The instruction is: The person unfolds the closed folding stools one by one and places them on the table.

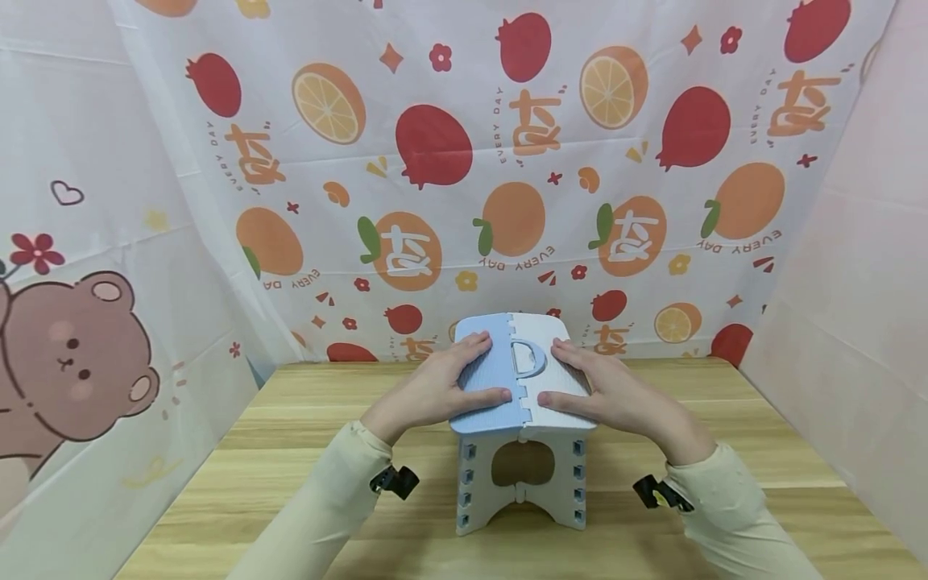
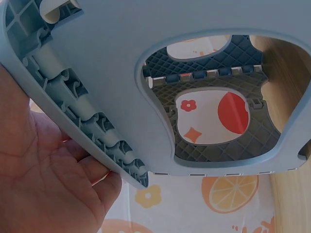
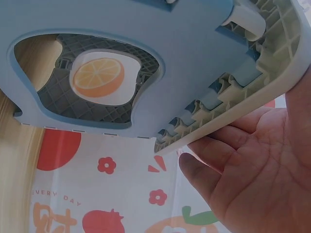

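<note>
A folding step stool (image 1: 519, 409) stands upright on its spread legs on the table, its seat half blue and half white. Across the blue half (image 1: 482, 322) rests my left hand (image 1: 445, 383), fingers mostly straight. My right hand (image 1: 607, 388) lies over the outer part of the white half (image 1: 544, 325) in much the same way. Between the hands a blue carry handle (image 1: 537, 359) sits over the seat's middle seam. Both wrist views look under the seat: the left palm (image 2: 53, 170) and the right palm (image 3: 262, 170) are beside the seat's ribbed underside edges.
The wooden table (image 1: 326, 451) surrounds the stool. Behind it hangs a white cloth (image 1: 449, 80) printed with fruit. On the left, another cloth shows a bear print (image 1: 80, 354), and a pale sheet (image 1: 841, 338) hangs on the right.
</note>
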### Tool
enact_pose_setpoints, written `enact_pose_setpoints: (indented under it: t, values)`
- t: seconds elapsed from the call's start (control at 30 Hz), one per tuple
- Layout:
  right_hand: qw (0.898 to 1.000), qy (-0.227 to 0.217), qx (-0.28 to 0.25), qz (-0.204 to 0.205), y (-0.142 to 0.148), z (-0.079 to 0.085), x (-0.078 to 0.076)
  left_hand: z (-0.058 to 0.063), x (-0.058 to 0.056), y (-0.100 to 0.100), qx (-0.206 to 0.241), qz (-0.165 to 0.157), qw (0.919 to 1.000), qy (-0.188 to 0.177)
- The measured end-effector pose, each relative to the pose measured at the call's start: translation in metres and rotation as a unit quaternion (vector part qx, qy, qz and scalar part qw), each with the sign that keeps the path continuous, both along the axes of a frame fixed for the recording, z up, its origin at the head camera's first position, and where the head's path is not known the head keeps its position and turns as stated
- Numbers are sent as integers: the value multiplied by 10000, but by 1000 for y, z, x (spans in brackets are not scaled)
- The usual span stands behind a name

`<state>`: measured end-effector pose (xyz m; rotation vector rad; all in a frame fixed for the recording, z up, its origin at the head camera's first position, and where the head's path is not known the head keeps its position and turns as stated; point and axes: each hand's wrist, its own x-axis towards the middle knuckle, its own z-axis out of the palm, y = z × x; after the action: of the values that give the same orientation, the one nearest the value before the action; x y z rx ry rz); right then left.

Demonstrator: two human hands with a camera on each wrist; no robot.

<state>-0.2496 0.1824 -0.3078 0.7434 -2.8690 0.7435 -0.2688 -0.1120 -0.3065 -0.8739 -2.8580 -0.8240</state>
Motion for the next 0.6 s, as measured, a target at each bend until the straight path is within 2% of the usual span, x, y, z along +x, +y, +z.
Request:
enact_pose_setpoints:
  t: [0.2,0.33,0.5,0.6]
  values:
    - [9999,-30,57,-78,2,1,0,0,0,2,-7,21,10000,37]
    - [9999,65,76,-47,1,0,1,-1,1,-1,57,-108,9999,71]
    - [9993,348,-83,111,6,0,4,-9,-1,-17,572,-322,9976,209]
    - [9982,490,-346,35,14,-4,5,-16,0,-29,865,-146,9957,285]
